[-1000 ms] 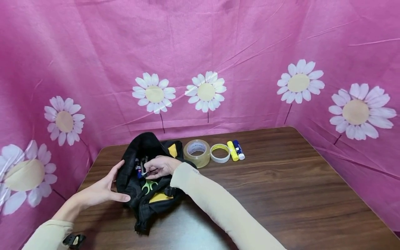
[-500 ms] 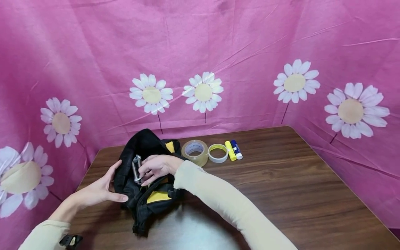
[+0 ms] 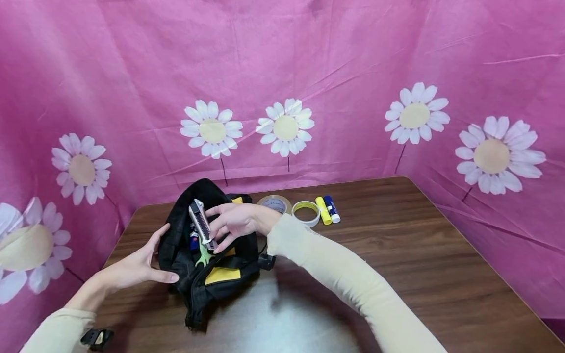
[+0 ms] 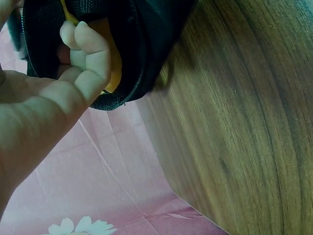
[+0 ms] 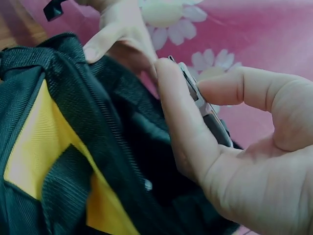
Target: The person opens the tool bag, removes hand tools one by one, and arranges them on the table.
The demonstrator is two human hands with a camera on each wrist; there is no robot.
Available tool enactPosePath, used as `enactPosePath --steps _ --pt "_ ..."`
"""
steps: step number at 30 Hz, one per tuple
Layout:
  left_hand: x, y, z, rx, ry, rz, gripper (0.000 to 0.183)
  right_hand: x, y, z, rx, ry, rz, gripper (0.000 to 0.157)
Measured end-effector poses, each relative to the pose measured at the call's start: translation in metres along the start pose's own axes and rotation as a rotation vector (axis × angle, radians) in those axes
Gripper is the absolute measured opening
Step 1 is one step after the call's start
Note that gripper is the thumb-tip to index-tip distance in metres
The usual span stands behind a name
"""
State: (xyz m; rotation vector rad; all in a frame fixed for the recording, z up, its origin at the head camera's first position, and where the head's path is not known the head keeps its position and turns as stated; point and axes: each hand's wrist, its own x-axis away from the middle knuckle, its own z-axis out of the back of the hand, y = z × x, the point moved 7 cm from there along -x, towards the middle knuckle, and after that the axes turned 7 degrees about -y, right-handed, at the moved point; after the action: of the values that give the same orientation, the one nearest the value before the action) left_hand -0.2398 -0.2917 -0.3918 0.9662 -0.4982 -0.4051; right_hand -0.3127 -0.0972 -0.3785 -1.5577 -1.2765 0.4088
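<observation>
A black bag (image 3: 181, 252) with yellow panels lies unzipped on the table. My left hand (image 3: 132, 264) holds its left side, thumb at the front and fingers toward the back; the left wrist view shows curled fingers (image 4: 90, 56) against the bag. Over the opening, my right hand (image 3: 236, 223) pinches a silver utility knife (image 3: 200, 220) with a dark ridged slot, tilted along its length. From the right wrist, the knife (image 5: 208, 112) shows edge-on between thumb and fingers. Inside the bag are green-handled scissors (image 3: 204, 255) and a dark blue item (image 3: 194, 240), partly hidden.
Behind the right wrist stands a roll of clear tape (image 3: 273, 202), partly covered. To its right are a smaller tape roll (image 3: 306, 213), a yellow stick (image 3: 323, 211) and a blue glue stick (image 3: 332, 210). A pink flowered curtain (image 3: 353, 98) surrounds the wooden table (image 3: 397, 255).
My right hand has lifted the utility knife up out of the bag's interior, and the green scissors show again beneath it. The left hand keeps its place on the bag.
</observation>
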Motion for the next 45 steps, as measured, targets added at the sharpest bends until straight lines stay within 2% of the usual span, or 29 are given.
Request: enactPosePath --steps 8,16,23,32,45 --pt "0.0 -0.001 0.002 -0.007 0.002 0.002 0.124 0.04 -0.024 0.0 0.067 -0.026 0.066 0.084" --pt "0.003 -0.001 0.002 -0.073 0.025 0.008 0.122 0.079 -0.035 0.018 0.115 -0.006 0.094 0.081" --pt "0.003 -0.003 0.0 -0.068 0.022 0.004 0.122 0.118 -0.049 0.046 0.141 0.103 0.181 0.088" --pt "0.001 -0.003 0.002 -0.049 0.029 -0.012 0.121 0.176 -0.06 0.082 0.19 0.252 0.24 0.09" --pt "0.001 -0.004 0.002 -0.086 0.054 -0.008 0.122 0.252 -0.042 0.133 0.196 0.366 0.286 0.093"
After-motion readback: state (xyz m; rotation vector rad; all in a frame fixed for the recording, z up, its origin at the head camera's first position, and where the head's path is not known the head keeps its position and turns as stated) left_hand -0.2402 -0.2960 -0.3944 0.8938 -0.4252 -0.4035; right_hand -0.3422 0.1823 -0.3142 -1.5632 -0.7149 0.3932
